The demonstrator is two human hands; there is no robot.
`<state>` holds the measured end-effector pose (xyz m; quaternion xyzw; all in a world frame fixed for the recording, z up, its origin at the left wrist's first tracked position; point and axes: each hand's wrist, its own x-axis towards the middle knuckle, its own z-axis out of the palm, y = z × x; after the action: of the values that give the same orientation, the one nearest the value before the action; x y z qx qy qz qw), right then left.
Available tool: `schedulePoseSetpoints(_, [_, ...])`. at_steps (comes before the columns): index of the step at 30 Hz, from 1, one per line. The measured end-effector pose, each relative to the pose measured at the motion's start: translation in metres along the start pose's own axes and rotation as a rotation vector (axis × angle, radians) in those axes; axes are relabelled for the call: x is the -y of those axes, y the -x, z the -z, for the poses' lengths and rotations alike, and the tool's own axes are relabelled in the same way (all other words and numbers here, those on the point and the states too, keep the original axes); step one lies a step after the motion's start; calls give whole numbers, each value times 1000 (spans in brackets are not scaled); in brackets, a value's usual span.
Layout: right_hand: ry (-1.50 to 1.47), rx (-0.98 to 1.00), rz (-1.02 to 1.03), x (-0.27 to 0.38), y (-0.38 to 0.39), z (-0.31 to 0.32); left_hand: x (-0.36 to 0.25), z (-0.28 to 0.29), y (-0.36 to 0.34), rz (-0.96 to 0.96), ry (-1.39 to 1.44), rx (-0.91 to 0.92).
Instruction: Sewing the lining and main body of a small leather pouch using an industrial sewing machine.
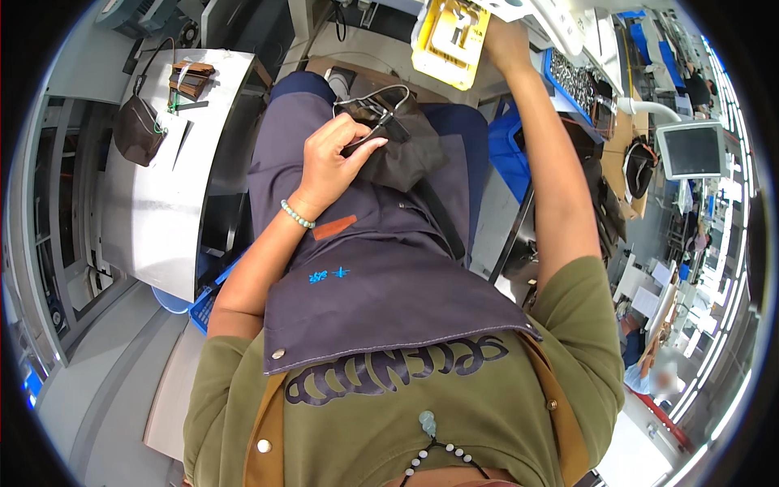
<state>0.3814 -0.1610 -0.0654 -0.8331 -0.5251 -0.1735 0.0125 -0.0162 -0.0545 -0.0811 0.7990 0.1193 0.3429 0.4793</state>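
Note:
My left hand pinches the edge of a dark brown fabric pouch that lies on my lap. A pale cord loops around the pouch's mouth, with dark fittings at the opening. My right arm reaches far forward, and my right hand is beside a yellow panel on a white machine. The fingers of that hand are mostly hidden by the machine and the picture's top edge, so what they touch cannot be made out.
At left, a white worktop bears another dark pouch with a cord and a stack of brown strips. To the right are a blue tray of small metal parts, a blue bin and a grey screen on an arm.

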Motion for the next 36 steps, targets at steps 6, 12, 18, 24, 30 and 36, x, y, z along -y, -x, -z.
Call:
schedulePoseSetpoints(6, [-74, -15, -279, 25, 20, 7, -1, -1, 3, 17, 9, -38])
schedulePoseSetpoints(12, [-1125, 259, -475, 140, 108, 98, -4, -16, 0, 19, 4, 29])
schedulePoseSetpoints(18, [-483, 300, -486, 191, 174, 113, -23, -60, 23, -251, -11, 304])
schedulePoseSetpoints(24, [-1073, 195, -689, 152, 213, 119, 17, -41, 4, -339, -204, 612])
schedulePoseSetpoints(30, [-1648, 149, -627, 126, 205, 147, 30, -2, -21, -320, -447, 542])
schedulePoseSetpoints(36, [-1794, 57, -745, 133, 193, 144, -29, 52, -26, -180, -53, 372])
